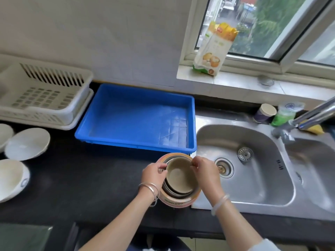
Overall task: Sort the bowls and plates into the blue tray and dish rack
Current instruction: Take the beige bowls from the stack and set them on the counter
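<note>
Glossy plastic blue tray, brushed metal sink, matt black counter.

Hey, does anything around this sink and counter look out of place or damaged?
The strainer lies loose on the sink floor beside the open drain, not seated in it. The blue tray floor shows scratch-like lines near its right corner.

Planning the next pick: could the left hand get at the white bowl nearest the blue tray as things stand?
Probably yes, once freed. The left hand grips the rim of the tan bowl, but only bare dark counter lies between it and the white bowl.
</note>
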{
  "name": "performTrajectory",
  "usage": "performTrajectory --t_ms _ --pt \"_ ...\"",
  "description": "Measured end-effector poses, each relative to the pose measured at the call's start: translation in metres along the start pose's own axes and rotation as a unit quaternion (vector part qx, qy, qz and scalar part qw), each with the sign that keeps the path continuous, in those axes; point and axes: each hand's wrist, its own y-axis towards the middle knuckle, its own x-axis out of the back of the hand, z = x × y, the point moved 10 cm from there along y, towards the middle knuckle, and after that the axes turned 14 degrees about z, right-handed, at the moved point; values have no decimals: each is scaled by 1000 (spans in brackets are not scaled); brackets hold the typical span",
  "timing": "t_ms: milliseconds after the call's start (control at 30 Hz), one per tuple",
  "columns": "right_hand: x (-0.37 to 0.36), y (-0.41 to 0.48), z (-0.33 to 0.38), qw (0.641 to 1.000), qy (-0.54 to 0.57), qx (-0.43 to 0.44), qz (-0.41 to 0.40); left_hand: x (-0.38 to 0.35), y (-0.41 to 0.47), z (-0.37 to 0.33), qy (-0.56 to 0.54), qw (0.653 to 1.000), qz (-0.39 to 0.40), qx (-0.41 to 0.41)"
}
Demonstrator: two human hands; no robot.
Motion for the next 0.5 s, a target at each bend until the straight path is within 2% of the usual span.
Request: performTrajectory --t_ms 267,500 --pt "7 0 -2 1000 -31 -2 1 0 0 5 -24 1000 5 0" --pt "9 0 -16 991 119 9 52 -1 1 5 -10 1000 18 3"
